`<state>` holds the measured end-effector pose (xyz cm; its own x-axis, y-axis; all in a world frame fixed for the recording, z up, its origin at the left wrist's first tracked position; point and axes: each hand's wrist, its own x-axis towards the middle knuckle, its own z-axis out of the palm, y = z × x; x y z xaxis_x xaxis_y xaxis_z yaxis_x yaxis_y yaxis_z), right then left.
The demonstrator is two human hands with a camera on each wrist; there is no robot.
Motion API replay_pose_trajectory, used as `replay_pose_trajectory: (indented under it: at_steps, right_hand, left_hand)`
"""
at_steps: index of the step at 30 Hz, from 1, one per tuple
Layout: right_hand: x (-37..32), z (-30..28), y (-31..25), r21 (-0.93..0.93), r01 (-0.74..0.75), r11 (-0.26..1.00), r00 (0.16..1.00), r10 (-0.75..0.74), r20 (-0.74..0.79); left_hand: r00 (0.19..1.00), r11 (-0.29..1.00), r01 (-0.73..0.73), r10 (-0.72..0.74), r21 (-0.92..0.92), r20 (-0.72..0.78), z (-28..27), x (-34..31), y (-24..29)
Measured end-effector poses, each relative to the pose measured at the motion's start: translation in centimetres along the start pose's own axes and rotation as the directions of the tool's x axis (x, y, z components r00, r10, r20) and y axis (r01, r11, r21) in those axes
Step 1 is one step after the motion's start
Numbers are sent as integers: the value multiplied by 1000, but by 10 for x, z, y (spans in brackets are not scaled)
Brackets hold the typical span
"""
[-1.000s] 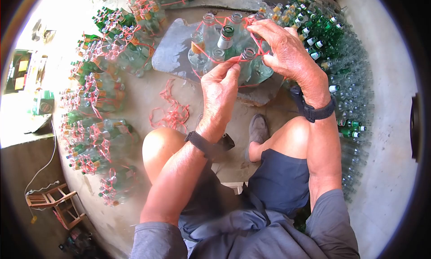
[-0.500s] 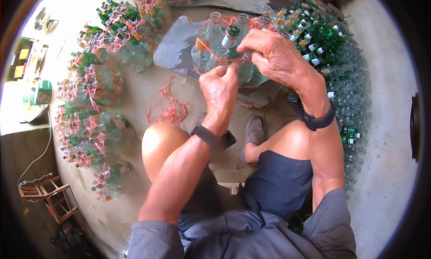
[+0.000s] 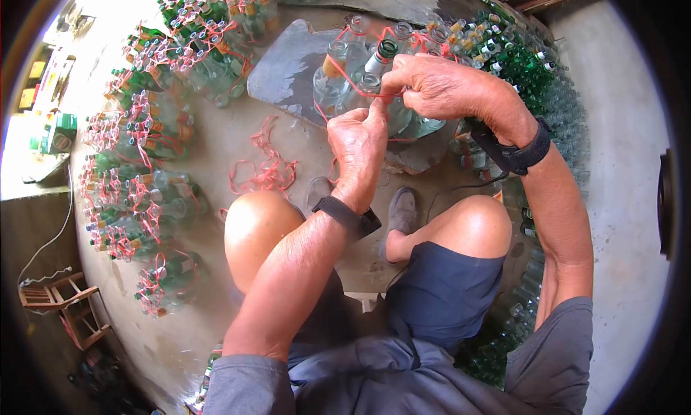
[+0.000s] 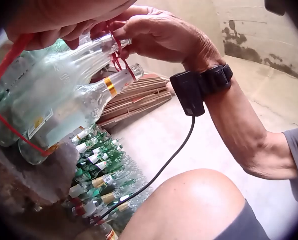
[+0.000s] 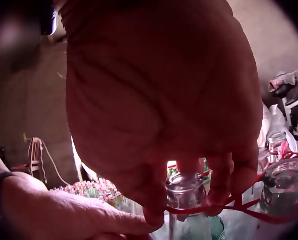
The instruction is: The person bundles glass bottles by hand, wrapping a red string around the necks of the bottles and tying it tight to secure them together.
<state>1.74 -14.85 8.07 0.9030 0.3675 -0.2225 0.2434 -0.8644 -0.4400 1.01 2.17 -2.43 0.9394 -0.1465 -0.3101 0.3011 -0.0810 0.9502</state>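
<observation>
A cluster of glass bottles [image 3: 332,84], with one green-necked bottle [image 3: 385,53] in its middle, stands on a grey stone slab [image 3: 277,73]. Red plastic twine [image 3: 353,86] loops around the outer necks. My left hand [image 3: 358,145] pinches the twine between thumb and forefinger at the cluster's near side. Just above it, my right hand [image 3: 457,89] pinches the twine with curled fingers, beside a clear bottle neck [image 5: 185,186] that shows in the right wrist view. In the left wrist view, twine also runs around the lower part of the bottles [image 4: 64,125].
Tied bundles of bottles [image 3: 155,192] line the floor on the left. Many loose green and clear bottles [image 3: 515,62] crowd the right. A tangle of red twine [image 3: 266,163] lies on the floor before the slab. A small wooden chair [image 3: 65,303] is at the lower left.
My right hand has gone from spread fingers on the cluster's far right side to a pinch close to my left hand. My left thumb and forefinger keep pinching the twine.
</observation>
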Motion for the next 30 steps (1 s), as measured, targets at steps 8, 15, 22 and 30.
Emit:
replay_pose_trajectory:
  at_steps: [8, 15, 22, 30]
  right_hand:
    - [0, -10, -22, -361, -38, 932, 998, 54, 33]
    - [-2, -16, -23, -631, 139, 763, 987, -161, 22]
    - [1, -29, -27, -735, 217, 643, 971, -221, 93]
    - [11, -47, -31, -782, 214, 585, 974, -187, 126]
  left_hand:
    - [1000, 998, 14, -14, -58, -3, 4, -3, -3]
    - [1000, 992, -8, 10, -123, 14, 8, -9, -1]
    - [999, 999, -11, 13, -51, 51, 8, -10, 3]
    - [999, 996, -7, 11, -86, 51, 11, -13, 10]
